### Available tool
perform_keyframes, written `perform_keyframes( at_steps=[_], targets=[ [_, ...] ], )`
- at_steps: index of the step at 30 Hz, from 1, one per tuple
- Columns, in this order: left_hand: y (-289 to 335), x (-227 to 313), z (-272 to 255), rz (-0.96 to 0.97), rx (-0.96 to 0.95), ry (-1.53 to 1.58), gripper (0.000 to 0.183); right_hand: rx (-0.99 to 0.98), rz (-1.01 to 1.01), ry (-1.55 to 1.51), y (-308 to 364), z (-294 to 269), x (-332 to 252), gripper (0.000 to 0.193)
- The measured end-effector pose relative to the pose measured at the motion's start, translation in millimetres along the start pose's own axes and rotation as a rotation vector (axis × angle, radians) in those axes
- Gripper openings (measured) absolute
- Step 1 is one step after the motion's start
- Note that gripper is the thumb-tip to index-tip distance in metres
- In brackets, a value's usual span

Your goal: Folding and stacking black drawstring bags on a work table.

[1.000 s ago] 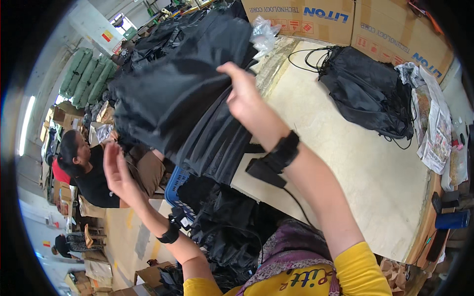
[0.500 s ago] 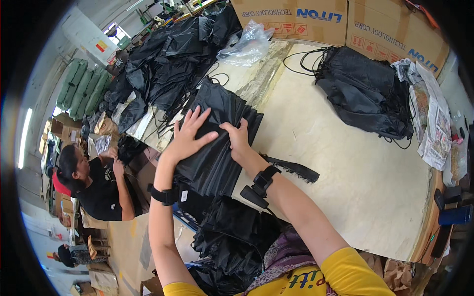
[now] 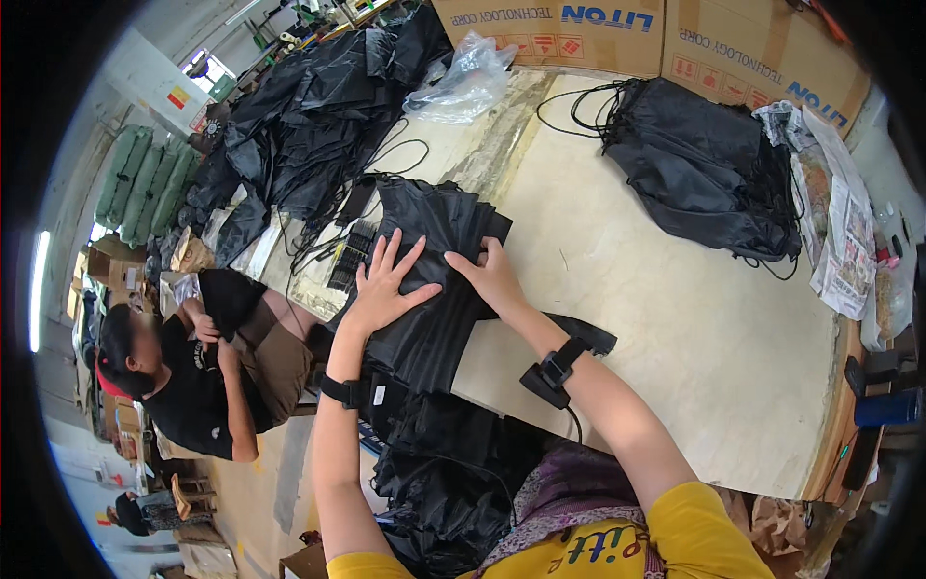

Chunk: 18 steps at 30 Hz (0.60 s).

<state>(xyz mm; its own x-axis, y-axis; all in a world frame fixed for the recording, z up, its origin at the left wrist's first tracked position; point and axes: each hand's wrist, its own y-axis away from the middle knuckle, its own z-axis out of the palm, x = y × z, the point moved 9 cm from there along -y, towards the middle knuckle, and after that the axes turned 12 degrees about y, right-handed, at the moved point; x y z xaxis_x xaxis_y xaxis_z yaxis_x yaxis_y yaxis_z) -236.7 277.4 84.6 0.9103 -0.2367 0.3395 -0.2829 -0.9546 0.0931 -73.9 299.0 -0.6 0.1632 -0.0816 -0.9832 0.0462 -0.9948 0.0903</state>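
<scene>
A stack of thin black fabric bags (image 3: 424, 338) lies across the table's left side, its layers fanned at the right edge. On top of it my left hand (image 3: 388, 294) rests flat, fingers spread. My right hand (image 3: 494, 280) grips the stack's right edge, thumb on top and the other fingers partly hidden by the fabric. Just beyond my left hand, a bundle of black cords and strips (image 3: 355, 246) lies on the table. A black fabric strip (image 3: 588, 333) shows partly behind my right forearm.
Another pile of black drawstring bags (image 3: 699, 174) sits at the far right of the table (image 3: 666, 357), beside newspaper (image 3: 849, 232). Cardboard boxes (image 3: 550, 43) and a clear plastic bag (image 3: 463, 82) stand behind. More black fabric (image 3: 328, 106) heaps far left. A co-worker (image 3: 188, 376) sits at left.
The stack's far part has shifted, exposing the bundle of cords and strips beside it. My right hand has slid along the right edge; my left stays spread on top. The co-worker has leaned and moved their hands.
</scene>
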Motion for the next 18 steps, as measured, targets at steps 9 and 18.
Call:
perform_keyframes(
  at_steps=[9,18],
  targets=[
    [2.1,0.7,-17.6,-0.024,0.042,0.089,0.078,0.360,-0.105,0.162,31.5,-47.7,-25.8,0.060],
    [-2.4,1.0,-39.7,0.043,0.060,0.276,0.077,-0.148,0.169,-0.234,26.3,20.8,-4.4,0.032]
  ],
)
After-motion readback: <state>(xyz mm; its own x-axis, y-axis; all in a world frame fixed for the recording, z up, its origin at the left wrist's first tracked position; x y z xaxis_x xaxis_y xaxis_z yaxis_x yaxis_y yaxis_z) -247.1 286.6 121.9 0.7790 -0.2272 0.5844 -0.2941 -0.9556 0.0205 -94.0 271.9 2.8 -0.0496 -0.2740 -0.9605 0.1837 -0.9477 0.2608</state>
